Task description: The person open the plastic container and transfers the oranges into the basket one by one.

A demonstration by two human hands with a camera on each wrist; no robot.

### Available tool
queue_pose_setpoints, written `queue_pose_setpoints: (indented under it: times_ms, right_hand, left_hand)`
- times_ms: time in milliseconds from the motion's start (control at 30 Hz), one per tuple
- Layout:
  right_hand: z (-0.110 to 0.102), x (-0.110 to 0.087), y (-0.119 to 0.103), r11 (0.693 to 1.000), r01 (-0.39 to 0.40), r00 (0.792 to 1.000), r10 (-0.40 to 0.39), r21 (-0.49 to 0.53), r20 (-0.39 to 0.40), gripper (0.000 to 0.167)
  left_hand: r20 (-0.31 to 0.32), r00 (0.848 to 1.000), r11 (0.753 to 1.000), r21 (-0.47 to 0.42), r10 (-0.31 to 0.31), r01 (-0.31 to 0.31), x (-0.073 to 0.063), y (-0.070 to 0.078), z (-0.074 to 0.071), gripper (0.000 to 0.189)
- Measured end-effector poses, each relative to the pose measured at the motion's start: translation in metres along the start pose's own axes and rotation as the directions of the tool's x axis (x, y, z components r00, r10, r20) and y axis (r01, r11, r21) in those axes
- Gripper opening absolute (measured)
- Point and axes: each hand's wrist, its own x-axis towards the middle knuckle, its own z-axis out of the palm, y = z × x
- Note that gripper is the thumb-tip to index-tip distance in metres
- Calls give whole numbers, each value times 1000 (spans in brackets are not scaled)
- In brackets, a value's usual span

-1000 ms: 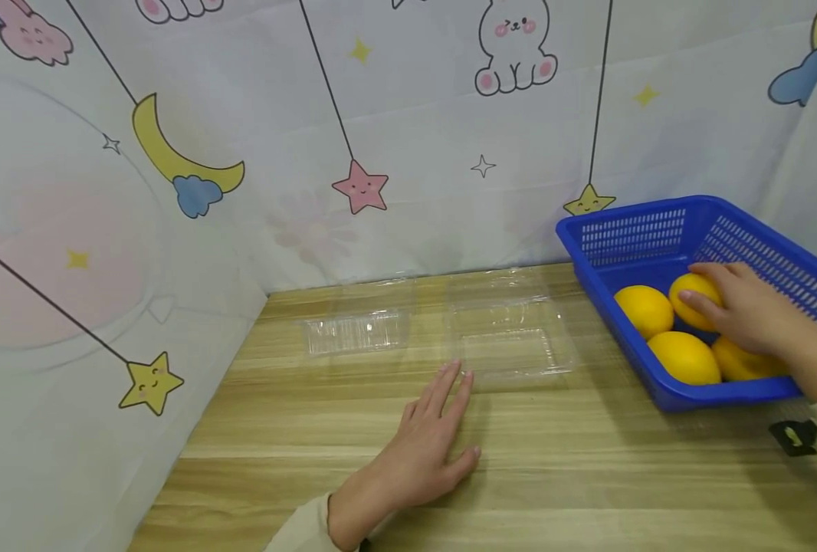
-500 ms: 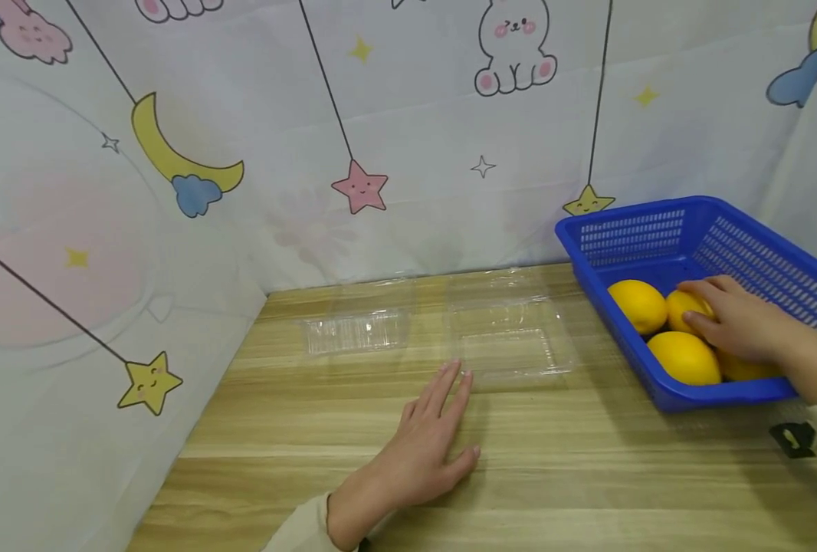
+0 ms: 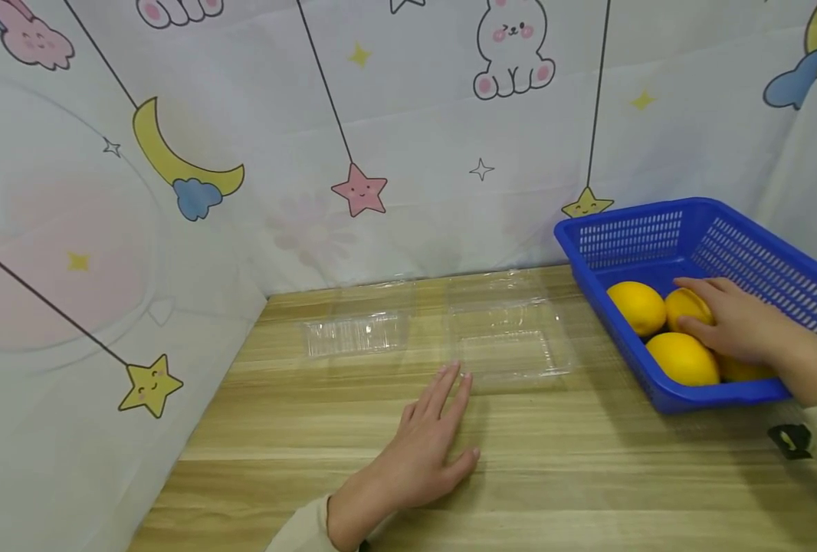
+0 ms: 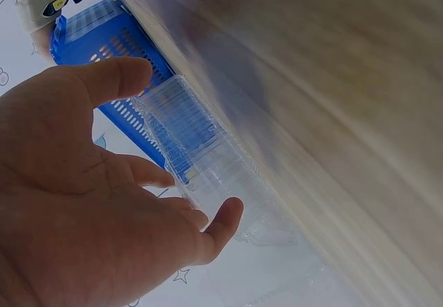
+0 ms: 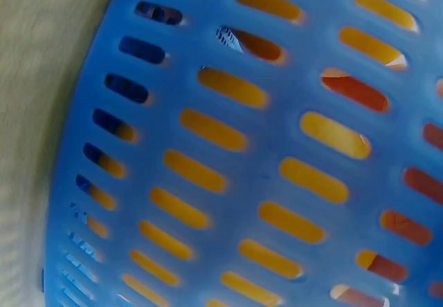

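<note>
In the head view my right hand (image 3: pixel 743 322) reaches into a blue plastic basket (image 3: pixel 670 395) and grips a yellow citrus fruit (image 3: pixel 687 308), fingers over its back and thumb at its front. Beside it lie two similar fruits (image 3: pixel 682 359), and another (image 3: pixel 743 370) shows partly beneath my hand. Through the slots of the basket wall (image 5: pixel 270 162), the right wrist view shows yellow fruit and bits of my hand. My left hand (image 3: pixel 425 452) rests on the table with fingers extended, fingertips at the near edge of a clear plastic box (image 3: pixel 508 353).
Left of that box stands another clear plastic box (image 3: pixel 356 335); both have raised lids at the back. A patterned cloth (image 3: pixel 422 138) hangs behind the wooden table (image 3: pixel 277 452) and along its left side. The basket fills the right side.
My right hand has shifted slightly left and down in the basket with the gripped fruit. The fruit to its left moved a little left and back. My left hand stays put.
</note>
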Motion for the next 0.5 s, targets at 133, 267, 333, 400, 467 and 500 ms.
queue_pose_setpoints:
  times_ms: [133, 267, 333, 400, 467, 500]
  right_hand:
    - [1, 0, 0, 1000, -19, 1000, 19, -9, -13, 63]
    - [1, 1, 0, 1000, -23, 1000, 23, -4, -18, 65]
    - [1, 1, 0, 1000, -23, 1000, 23, -5, -18, 66]
    - [1, 1, 0, 1000, -25, 999, 25, -6, -24, 65]
    - [0, 1, -1, 999, -32, 999, 32, -7, -32, 65]
    - [-1, 1, -2, 999, -40, 998, 40, -3, -39, 65]
  left_hand:
    - [9, 1000, 1000, -15, -8, 8, 0, 0, 0, 89]
    - [11, 1000, 1000, -23, -11, 12, 0, 1, -1, 89]
    - [11, 1000, 1000, -23, -14, 14, 0, 1, -1, 88]
    - [12, 1000, 999, -28, -16, 16, 0, 2, -1, 88]
    - [11, 1000, 999, -35, -17, 18, -1, 1, -2, 88]
    - [8, 1000, 999, -41, -19, 19, 0, 1, -2, 88]
